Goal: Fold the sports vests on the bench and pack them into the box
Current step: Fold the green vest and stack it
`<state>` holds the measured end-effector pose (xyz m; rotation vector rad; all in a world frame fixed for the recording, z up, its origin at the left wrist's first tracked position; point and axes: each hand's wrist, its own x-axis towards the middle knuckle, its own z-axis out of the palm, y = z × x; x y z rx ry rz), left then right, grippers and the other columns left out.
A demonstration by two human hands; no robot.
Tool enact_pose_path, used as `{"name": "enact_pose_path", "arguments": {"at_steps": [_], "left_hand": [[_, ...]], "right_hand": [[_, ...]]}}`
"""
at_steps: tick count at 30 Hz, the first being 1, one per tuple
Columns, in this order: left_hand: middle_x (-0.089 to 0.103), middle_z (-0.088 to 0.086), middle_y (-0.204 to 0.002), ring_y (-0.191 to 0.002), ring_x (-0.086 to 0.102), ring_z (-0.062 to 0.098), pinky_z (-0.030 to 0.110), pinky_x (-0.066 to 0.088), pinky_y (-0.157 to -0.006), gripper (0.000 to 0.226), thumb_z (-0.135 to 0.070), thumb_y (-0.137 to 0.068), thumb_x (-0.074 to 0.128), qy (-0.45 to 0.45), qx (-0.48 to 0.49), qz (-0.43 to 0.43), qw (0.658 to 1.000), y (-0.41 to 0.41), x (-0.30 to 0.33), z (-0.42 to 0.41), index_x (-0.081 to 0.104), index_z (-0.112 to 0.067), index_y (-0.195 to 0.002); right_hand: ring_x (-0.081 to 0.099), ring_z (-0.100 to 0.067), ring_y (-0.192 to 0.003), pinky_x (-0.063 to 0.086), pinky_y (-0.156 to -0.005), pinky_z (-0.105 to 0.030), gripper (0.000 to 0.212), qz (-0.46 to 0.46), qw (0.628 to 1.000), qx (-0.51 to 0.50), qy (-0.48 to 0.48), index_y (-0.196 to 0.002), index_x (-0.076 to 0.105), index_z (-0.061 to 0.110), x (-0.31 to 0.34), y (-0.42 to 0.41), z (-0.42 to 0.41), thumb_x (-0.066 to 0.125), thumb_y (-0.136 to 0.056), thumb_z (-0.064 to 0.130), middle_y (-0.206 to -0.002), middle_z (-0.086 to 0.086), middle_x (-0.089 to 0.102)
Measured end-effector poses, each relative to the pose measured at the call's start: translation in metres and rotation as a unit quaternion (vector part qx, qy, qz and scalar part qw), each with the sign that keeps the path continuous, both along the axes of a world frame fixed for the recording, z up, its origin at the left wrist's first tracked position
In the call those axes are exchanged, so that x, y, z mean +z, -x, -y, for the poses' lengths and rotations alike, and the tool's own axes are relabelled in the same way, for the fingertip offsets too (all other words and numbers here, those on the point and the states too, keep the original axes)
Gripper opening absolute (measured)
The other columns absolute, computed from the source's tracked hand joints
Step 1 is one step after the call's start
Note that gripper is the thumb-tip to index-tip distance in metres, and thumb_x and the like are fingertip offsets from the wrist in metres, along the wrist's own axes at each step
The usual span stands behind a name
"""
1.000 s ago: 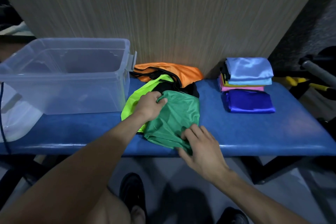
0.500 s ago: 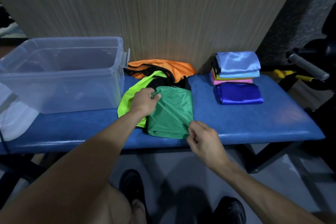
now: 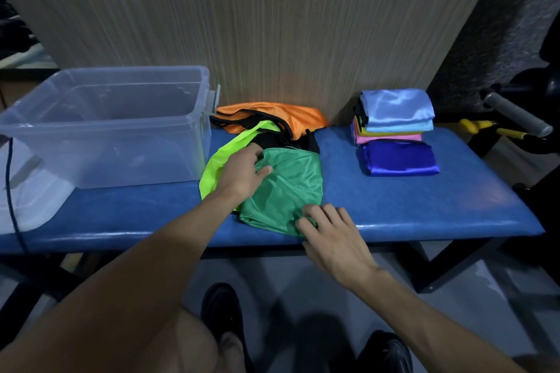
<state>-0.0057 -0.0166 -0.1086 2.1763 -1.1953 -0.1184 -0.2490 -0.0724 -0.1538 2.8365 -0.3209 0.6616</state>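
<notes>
Left hand [image 3: 242, 171]: grips green vest's [image 3: 288, 188] upper-left edge.
Right hand [image 3: 330, 233]: fingers spread flat on vest's near corner.
Box [image 3: 121, 160], left of grip: contents not discernible.

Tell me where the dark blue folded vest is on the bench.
In the head view the dark blue folded vest lies on the right part of the blue bench, directly in front of the stack of folded vests.

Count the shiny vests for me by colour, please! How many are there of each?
Green vest: 1
Neon yellow vest: 1
Orange vest: 1
Light blue vests: 2
Pink vest: 1
Dark blue vest: 1
Total: 7 plainly seen; a thin yellow layer in the folded stack may be another.
</notes>
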Motion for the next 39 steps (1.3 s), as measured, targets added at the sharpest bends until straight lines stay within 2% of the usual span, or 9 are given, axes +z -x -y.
{"name": "enact_pose_path", "arguments": {"at_steps": [4,6,9,16,25,30,34,36,39], "left_hand": [[0.047,-0.009,-0.101,-0.093,0.049,0.014,0.042,0.050,-0.076,0.033,-0.024,-0.084,0.079,0.021,-0.123,0.155,0.980,0.011,0.023,-0.019,0.050,-0.027,-0.099],[0.052,-0.013,-0.098,-0.091,0.052,0.008,0.040,0.051,-0.081,0.021,-0.033,-0.086,0.077,-0.013,-0.270,0.122,0.955,0.015,0.024,-0.034,0.059,-0.030,-0.097],[0.047,-0.018,-0.123,-0.116,0.044,0.005,0.024,0.038,-0.101,0.059,-0.068,-0.076,0.073,-0.150,-0.357,0.102,0.916,0.012,0.010,-0.053,0.057,-0.038,-0.125],[0.048,-0.017,-0.131,-0.121,0.046,0.007,0.034,0.045,-0.101,0.064,-0.070,-0.086,0.063,-0.043,-0.259,0.142,0.954,0.027,-0.018,-0.064,0.052,-0.031,-0.136],[0.065,-0.002,-0.125,-0.114,0.055,0.013,0.017,0.040,-0.098,0.052,-0.001,-0.087,0.064,0.011,-0.228,0.114,0.967,0.021,-0.026,-0.057,0.060,-0.015,-0.137],[0.062,-0.036,-0.079,-0.065,0.057,-0.003,0.015,0.040,-0.061,0.031,-0.011,-0.096,0.068,0.023,-0.185,0.020,0.982,0.008,-0.014,-0.056,0.070,-0.021,-0.125],[0.074,-0.018,-0.102,-0.091,0.068,0.007,0.035,0.054,-0.082,0.021,-0.030,-0.099,0.066,0.024,-0.165,-0.044,0.985,0.006,-0.008,-0.046,0.072,-0.023,-0.117],[0.072,-0.012,-0.118,-0.109,0.065,0.007,0.035,0.051,-0.097,0.028,-0.035,-0.098,0.066,0.014,-0.146,-0.065,0.987,0.005,-0.005,-0.043,0.071,-0.020,-0.121],[0.071,-0.012,-0.123,-0.115,0.063,0.004,0.034,0.050,-0.102,0.034,-0.034,-0.092,0.074,0.005,-0.157,-0.088,0.984,0.000,-0.004,-0.045,0.071,-0.021,-0.123]], "right_hand": [[0.056,-0.026,-0.105,0.046,-0.080,-0.038,0.029,0.012,1.000,0.013,-0.016,-0.108,0.057,0.021,-0.007,0.000,0.006,0.069,-0.082,0.019,-0.122,0.001,0.059],[0.057,-0.024,-0.104,0.047,-0.079,-0.035,0.028,0.015,0.999,0.028,-0.036,-0.112,0.059,0.021,-0.007,0.002,0.011,0.064,-0.084,0.020,-0.120,0.004,0.060],[0.057,-0.019,-0.101,0.049,-0.079,-0.033,0.033,0.020,0.994,0.053,-0.094,-0.116,0.062,0.020,-0.004,0.004,0.019,0.056,-0.083,0.018,-0.117,0.008,0.063],[0.065,-0.021,-0.082,0.056,-0.073,-0.040,0.029,0.105,0.952,0.007,-0.289,-0.109,0.073,0.021,0.022,-0.006,0.028,0.060,-0.082,0.021,-0.089,0.002,0.073],[0.066,-0.013,-0.074,0.054,-0.075,-0.035,0.016,0.132,0.851,0.005,-0.509,-0.103,0.070,0.033,0.040,-0.012,0.056,0.069,-0.090,0.022,-0.084,0.004,0.073],[0.052,-0.021,-0.073,0.042,-0.071,-0.034,0.015,0.122,0.779,0.028,-0.615,-0.104,0.073,0.034,0.036,-0.012,0.064,0.071,-0.092,0.026,-0.086,-0.027,0.067],[0.055,-0.025,-0.075,0.042,-0.074,-0.039,0.018,0.127,0.727,0.028,-0.674,-0.107,0.074,0.023,0.030,-0.012,0.069,0.075,-0.089,0.022,-0.082,-0.024,0.068],[0.068,-0.022,-0.085,0.052,-0.082,-0.040,0.019,0.116,0.739,0.031,-0.663,-0.107,0.074,0.017,0.026,-0.011,0.064,0.077,-0.088,0.015,-0.095,-0.015,0.076],[0.064,-0.010,-0.094,0.052,-0.085,-0.030,0.012,0.111,0.840,-0.002,-0.532,-0.101,0.076,0.015,0.014,-0.013,0.053,0.076,-0.090,0.021,-0.093,0.003,0.075]]}}
